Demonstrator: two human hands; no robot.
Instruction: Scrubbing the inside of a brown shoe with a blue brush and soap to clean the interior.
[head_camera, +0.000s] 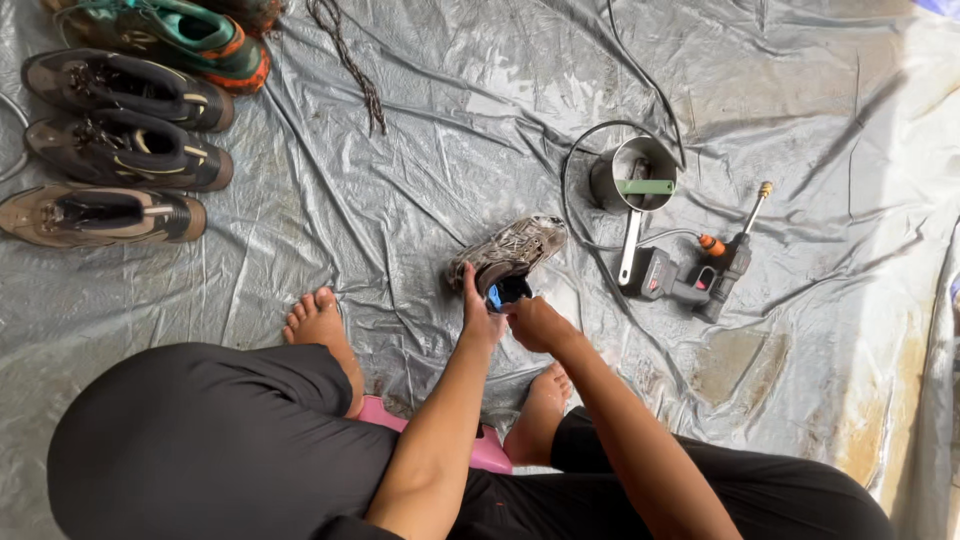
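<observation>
Gripping a muddy mesh shoe (512, 250), both hands; crinkled grey tarp (420, 150) beneath.

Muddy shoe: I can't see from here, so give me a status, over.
Left hand and right hand both gripping the muddy shoe, tilted on the grey tarp. Spray gun and pot lie apart, to the right.

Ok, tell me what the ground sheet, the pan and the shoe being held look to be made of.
Ground sheet: thin grey plastic, glossy, creased and wet-looking.
Pan: bare metal, likely steel, dull silver shine.
Shoe: probably mesh fabric with laces, mud-stained; the left hand and right hand grip it.
</observation>
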